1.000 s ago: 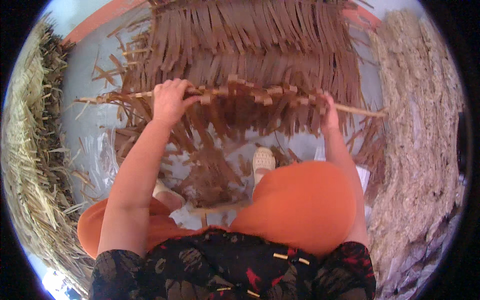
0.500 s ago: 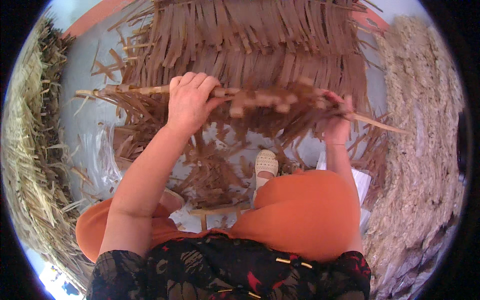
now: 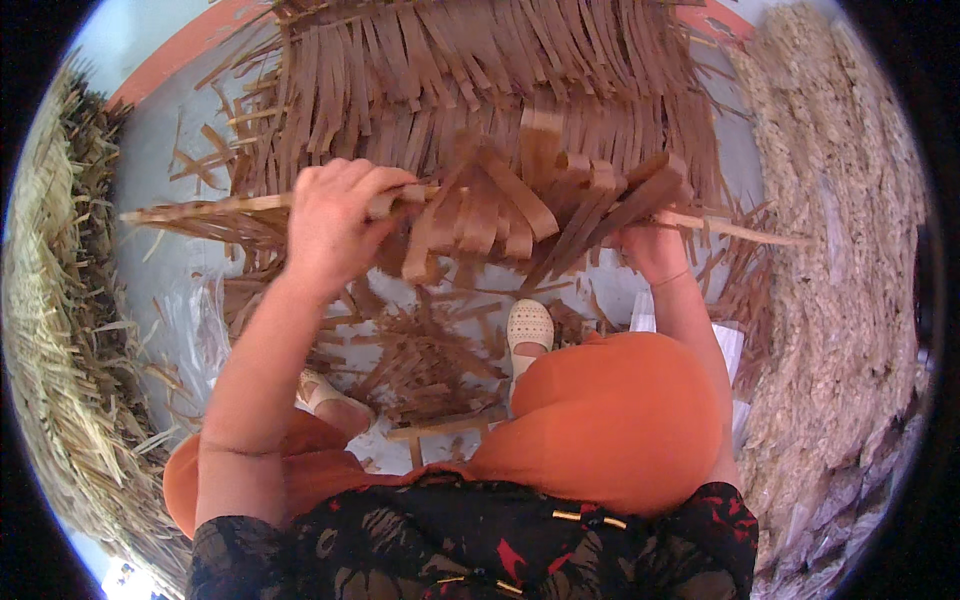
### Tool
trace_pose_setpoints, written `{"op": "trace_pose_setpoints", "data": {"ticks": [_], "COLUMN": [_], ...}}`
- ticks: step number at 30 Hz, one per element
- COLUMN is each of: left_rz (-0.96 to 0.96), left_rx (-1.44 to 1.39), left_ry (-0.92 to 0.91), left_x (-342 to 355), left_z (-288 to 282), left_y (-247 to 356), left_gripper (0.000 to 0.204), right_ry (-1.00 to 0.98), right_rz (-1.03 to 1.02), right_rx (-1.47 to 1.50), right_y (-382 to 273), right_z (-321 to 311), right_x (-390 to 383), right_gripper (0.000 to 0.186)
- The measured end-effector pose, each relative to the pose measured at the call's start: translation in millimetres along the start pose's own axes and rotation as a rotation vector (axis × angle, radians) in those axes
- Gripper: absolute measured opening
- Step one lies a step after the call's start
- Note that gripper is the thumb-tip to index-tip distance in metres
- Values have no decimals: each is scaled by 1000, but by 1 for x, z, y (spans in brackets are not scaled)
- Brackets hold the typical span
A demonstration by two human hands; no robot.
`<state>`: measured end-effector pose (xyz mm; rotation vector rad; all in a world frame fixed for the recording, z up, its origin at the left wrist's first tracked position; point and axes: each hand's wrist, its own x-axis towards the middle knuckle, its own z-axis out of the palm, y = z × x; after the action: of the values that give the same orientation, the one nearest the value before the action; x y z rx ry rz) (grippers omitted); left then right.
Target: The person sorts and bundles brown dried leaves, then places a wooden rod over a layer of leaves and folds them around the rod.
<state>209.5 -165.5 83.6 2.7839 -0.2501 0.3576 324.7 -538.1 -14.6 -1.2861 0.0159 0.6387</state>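
Note:
A thin wooden stick (image 3: pixel 740 231) runs across in front of me, with brown flat strips (image 3: pixel 485 215) looped and hanging along its middle and right part. My left hand (image 3: pixel 340 220) is closed round the stick left of the middle, and more strips hang from the stick's left end. At the right, my right hand (image 3: pixel 655 245) grips the stick from below, its fingers partly hidden behind the strips. Beyond the stick lies a panel of overlapping brown strips (image 3: pixel 480 60), laid in rows on the floor.
Loose brown strip scraps (image 3: pixel 420 365) lie between my feet on the grey floor (image 3: pixel 165 290). A tall stack of pale strips (image 3: pixel 60 330) stands at the left. Along the right runs a rough, pale brown stack (image 3: pixel 830 200). Clear plastic (image 3: pixel 195 330) lies at the left.
My left hand has moved a little left along with the stick. The strips between my hands, blurred before, now stand up and spread out in loops.

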Motion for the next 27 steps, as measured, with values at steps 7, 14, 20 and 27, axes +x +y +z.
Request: {"op": "trace_pose_setpoints", "data": {"ticks": [7, 14, 20, 27], "left_rz": [-222, -437, -208, -2], "left_rx": [-195, 15, -293, -205], "left_ry": [-733, -565, -105, -223], "left_x": [53, 21, 8, -13], "left_z": [-14, 146, 184, 196], "left_y": [-69, -133, -54, 60], "left_gripper": [44, 59, 38, 44], "right_ry": [-139, 67, 26, -343], "right_rz": [727, 537, 38, 165], "right_rx": [361, -497, -1596, -1188], "right_y": [33, 110, 135, 76], "right_z": [52, -2, -52, 15], "right_x": [-2, 50, 31, 26], "right_gripper": [86, 77, 46, 36]}}
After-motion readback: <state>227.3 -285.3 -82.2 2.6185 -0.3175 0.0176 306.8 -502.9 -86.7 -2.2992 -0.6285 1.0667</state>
